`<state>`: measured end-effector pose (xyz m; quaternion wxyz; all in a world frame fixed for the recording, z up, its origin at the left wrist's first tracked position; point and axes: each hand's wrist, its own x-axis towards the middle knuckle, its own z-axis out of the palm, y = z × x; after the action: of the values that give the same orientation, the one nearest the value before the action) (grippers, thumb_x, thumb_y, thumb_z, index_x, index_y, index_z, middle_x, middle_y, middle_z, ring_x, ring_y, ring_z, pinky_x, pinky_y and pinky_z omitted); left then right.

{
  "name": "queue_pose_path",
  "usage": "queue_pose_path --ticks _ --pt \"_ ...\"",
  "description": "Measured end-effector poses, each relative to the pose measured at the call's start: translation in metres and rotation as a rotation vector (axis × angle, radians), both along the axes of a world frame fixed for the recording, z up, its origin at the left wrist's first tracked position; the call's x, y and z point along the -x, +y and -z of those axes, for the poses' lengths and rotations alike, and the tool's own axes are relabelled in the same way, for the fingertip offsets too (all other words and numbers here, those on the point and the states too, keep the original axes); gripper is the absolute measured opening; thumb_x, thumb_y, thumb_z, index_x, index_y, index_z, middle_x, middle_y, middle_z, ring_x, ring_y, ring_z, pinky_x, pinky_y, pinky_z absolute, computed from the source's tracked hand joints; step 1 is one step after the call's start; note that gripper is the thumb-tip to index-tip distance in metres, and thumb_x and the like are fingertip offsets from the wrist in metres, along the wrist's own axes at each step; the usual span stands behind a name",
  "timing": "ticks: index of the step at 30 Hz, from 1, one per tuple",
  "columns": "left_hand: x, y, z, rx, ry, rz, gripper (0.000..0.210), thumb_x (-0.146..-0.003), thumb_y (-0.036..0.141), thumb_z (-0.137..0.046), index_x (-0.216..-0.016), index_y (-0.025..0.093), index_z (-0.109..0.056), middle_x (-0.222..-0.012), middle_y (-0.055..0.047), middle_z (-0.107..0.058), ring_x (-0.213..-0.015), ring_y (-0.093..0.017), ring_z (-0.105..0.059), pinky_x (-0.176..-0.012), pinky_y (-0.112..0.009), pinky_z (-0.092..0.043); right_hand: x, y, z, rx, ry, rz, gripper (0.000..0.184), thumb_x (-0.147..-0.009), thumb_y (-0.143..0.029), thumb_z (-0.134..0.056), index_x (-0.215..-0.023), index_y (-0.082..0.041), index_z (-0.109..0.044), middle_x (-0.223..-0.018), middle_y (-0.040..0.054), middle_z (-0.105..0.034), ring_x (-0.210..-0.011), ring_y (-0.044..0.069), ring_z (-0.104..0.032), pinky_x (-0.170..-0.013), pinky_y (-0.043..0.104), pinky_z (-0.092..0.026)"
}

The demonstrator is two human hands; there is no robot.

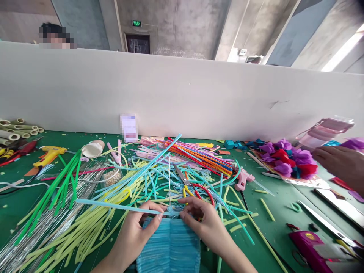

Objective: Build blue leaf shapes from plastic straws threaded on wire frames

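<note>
My left hand (142, 225) pinches a light blue pipe cleaner (113, 206) whose long free end sticks out to the left. Opposite it, my right hand (203, 220) has its fingertips closed at the pipe cleaner's other end, where blue fuzz bunches around a thin upright wire (170, 178). Below both hands hangs a blue panel (170, 246) of tightly packed pipe cleaner rows with a seam down its middle. Just beyond my right hand lie scissors (182, 176) and red-and-yellow-handled pliers (189, 189), partly covered.
Loose pipe cleaners (93, 231) and silver wires (76, 185) cover the green table. A yellow glue gun (49, 155) lies left, a pink glue gun (243, 178) right. At far right, another person's hand (338, 163) is near purple and red flowers (287, 159). A white partition (182, 94) stands behind.
</note>
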<state>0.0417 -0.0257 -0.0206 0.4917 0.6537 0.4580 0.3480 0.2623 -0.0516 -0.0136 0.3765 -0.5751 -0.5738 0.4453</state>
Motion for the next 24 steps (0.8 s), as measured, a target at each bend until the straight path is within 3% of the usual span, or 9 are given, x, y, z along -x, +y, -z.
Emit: queue_pose_path --ticks 12,24 --pt "0.0 0.0 0.003 -0.053 0.023 0.02 0.02 -0.092 0.04 -0.058 -0.089 0.024 -0.07 -0.108 -0.005 -0.077 -0.101 -0.023 -0.072 -0.087 -0.027 -0.055 -0.008 0.006 0.007 0.142 0.173 0.005 0.037 -0.074 -0.038 -0.077 -0.102 -0.014 -0.068 -0.073 0.0006 -0.066 -0.069 0.016 -0.059 -0.065 0.027 -0.041" --pt "0.001 0.0 0.009 -0.025 0.032 0.011 0.021 -0.093 0.042 -0.057 -0.091 0.025 -0.07 -0.109 -0.005 -0.077 -0.095 -0.022 -0.072 -0.084 -0.026 -0.055 -0.006 0.007 0.001 0.144 0.1 0.055 0.031 -0.069 -0.029 -0.072 -0.096 -0.014 -0.068 -0.072 0.0 -0.064 -0.068 0.016 -0.057 -0.064 0.028 -0.04"
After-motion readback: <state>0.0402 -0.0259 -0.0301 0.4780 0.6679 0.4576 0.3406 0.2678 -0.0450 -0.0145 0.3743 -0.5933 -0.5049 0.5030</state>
